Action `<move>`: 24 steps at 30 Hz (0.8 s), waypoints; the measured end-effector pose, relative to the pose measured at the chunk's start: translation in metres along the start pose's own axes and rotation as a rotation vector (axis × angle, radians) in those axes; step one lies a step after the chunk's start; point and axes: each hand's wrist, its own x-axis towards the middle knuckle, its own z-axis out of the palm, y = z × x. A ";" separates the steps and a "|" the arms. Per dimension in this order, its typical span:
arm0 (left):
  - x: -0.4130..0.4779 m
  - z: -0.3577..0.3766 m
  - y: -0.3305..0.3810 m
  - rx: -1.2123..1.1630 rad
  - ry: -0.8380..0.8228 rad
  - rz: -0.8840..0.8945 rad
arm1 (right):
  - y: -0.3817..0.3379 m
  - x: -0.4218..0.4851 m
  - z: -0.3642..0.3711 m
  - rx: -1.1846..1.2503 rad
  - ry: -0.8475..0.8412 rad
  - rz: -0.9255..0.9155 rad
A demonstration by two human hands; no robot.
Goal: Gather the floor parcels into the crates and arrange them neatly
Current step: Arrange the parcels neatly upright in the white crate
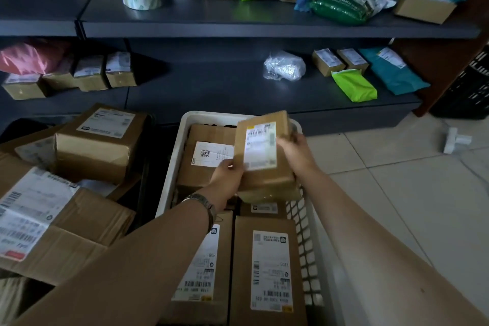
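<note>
Both hands grip the small cardboard parcel (260, 145), left hand (229, 180) at its near corner, right hand (296, 149) at its far edge, tilted lengthwise over the white crate (304, 219), above stacked boxes.

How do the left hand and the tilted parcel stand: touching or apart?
Touching. Head view: the left hand pinches the tilted parcel at its lower left corner.

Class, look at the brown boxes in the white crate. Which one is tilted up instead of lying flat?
The small box gripped between the left hand and right hand at the far end of the crate; the rest lie flat.
</note>
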 end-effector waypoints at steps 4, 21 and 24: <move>0.005 0.008 -0.011 0.262 -0.160 0.140 | 0.040 -0.002 0.002 -0.274 -0.042 0.074; 0.002 -0.012 -0.010 0.828 -0.261 0.242 | 0.075 -0.024 0.010 -1.118 -0.069 -0.381; -0.005 -0.036 -0.013 1.117 -0.263 0.276 | 0.075 -0.045 0.002 -1.102 -0.093 -0.487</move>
